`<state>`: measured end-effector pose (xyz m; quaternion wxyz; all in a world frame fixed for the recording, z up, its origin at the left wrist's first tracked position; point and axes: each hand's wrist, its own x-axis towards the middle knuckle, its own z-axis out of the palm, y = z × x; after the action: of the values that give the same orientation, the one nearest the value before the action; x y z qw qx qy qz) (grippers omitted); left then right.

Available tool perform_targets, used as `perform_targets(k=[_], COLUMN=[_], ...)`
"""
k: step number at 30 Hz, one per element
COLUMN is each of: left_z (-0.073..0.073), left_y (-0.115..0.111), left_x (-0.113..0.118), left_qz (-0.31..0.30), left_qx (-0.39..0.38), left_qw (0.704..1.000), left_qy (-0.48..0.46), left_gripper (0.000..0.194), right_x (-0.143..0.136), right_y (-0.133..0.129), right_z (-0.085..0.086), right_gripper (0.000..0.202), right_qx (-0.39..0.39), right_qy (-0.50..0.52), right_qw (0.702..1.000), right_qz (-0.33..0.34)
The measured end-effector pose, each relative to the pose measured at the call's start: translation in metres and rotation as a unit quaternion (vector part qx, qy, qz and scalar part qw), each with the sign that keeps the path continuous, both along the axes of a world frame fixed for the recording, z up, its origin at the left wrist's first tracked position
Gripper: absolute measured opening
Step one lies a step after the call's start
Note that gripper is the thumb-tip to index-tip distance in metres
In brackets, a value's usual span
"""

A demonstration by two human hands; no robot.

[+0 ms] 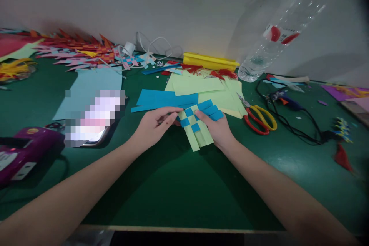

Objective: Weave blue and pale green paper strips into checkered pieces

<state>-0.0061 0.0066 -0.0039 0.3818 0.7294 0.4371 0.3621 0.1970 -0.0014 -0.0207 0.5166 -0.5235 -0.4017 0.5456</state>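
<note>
Between my hands is a small woven paper piece [193, 122], a checkered lattice of blue and pale green strips. Loose green strip ends hang down toward me, and blue ends stick out to the upper right. My right hand [217, 127] grips its right side, thumb on top and the other fingers hidden underneath. My left hand [157, 125] pinches the left edge between thumb and fingers. Just beyond lie blue paper strips [161, 98] and pale green paper sheets [193, 82]. Scissors [259, 119] with red and yellow handles rest to the right of my right hand.
A phone [96, 119] with a blurred screen and a purple device [25, 153] are at left. A tall plastic bottle [279, 34] stands at back right, near a black cord [296, 123]. Woven paper pieces [83, 52] and a yellow holder [210, 61] line the wall.
</note>
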Motion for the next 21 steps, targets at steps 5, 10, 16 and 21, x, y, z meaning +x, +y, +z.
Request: perform_targets(k=[5, 10, 16, 21], left_z=[-0.0019, -0.0037, -0.0045, -0.0032], left_y=[0.0001, -0.0005, -0.001, -0.0012], left_x=[-0.0006, -0.0015, -0.0005, -0.0007], left_qz=[-0.013, -0.03, -0.038, -0.036], left_qx=[0.011, 0.007, 0.019, 0.002], left_qw=[1.0, 0.999, 0.999, 0.999], left_qy=[0.006, 0.016, 0.017, 0.029], left_gripper=[0.03, 0.032, 0.03, 0.032], right_x=[-0.0006, -0.0005, -0.0004, -0.0015], right_y=[-0.0008, 0.0, 0.0008, 0.0006], right_z=[0.0024, 0.0026, 0.0026, 0.0028], right_gripper=[0.033, 0.032, 0.033, 0.035], right_qx=[0.004, 0.008, 0.0, -0.001], right_qy=[0.023, 0.034, 0.036, 0.032], right_qw=[1.0, 0.999, 0.999, 0.999], right_qz=[-0.006, -0.001, -0.007, -0.008])
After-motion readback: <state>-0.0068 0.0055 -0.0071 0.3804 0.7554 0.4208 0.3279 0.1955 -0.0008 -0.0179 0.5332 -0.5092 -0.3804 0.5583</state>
